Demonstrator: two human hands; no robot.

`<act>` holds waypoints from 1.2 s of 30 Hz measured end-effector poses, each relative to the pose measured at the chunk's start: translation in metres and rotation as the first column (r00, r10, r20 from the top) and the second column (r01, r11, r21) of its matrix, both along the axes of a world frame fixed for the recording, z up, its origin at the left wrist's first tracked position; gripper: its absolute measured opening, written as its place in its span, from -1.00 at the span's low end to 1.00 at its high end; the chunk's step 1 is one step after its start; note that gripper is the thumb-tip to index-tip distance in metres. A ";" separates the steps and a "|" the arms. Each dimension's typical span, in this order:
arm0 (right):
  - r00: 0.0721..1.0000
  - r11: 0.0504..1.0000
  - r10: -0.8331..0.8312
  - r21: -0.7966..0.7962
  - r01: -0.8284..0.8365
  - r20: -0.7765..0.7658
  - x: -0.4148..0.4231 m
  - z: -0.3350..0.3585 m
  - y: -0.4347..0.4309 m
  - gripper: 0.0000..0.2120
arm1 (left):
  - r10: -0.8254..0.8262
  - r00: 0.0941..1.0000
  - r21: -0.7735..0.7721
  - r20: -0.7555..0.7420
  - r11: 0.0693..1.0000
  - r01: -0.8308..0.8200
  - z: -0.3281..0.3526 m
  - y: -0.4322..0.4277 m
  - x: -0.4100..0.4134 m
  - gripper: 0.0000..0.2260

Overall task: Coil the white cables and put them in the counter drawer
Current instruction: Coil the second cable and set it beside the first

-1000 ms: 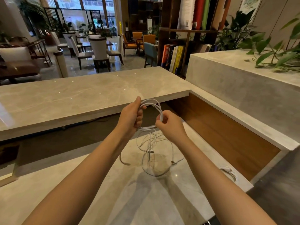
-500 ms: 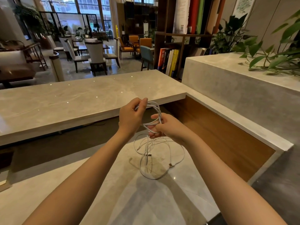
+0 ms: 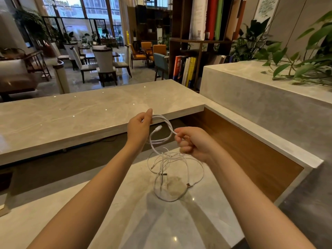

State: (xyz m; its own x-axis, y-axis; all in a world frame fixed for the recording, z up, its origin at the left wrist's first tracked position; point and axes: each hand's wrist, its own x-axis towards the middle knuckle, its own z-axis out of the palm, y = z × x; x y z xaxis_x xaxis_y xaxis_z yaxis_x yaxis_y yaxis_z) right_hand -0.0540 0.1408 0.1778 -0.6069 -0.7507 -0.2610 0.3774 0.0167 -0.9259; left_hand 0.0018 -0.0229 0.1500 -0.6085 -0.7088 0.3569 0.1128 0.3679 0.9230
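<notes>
My left hand (image 3: 139,129) pinches the top of a small coil of white cable (image 3: 166,123) held in the air above the lower marble counter (image 3: 161,223). To its right, my right hand (image 3: 193,143) is closed on the same cable, and a white plug end (image 3: 158,127) sticks out between the two hands. Below them, loose tangled loops of white cable (image 3: 172,177) hang down and rest on the lower counter, with a metal connector (image 3: 188,185) lying at the right of the heap. No drawer is in sight.
A raised marble ledge (image 3: 71,119) runs across behind my hands. A wooden panel (image 3: 242,150) and a grey concrete planter block (image 3: 260,105) with green plants stand to the right. Beyond are a bookshelf (image 3: 188,69) and dining chairs.
My hands have drawn apart. The right hand has slid right along the cable, opening the coil wider, and a plug end now shows between them. The view has shifted slightly.
</notes>
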 end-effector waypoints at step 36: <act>0.902 0.958 -0.285 -0.057 0.282 -0.324 0.020 -0.045 -0.011 -0.85 | -0.112 0.988 0.250 0.107 0.965 0.082 -0.016 0.042 0.029 -0.82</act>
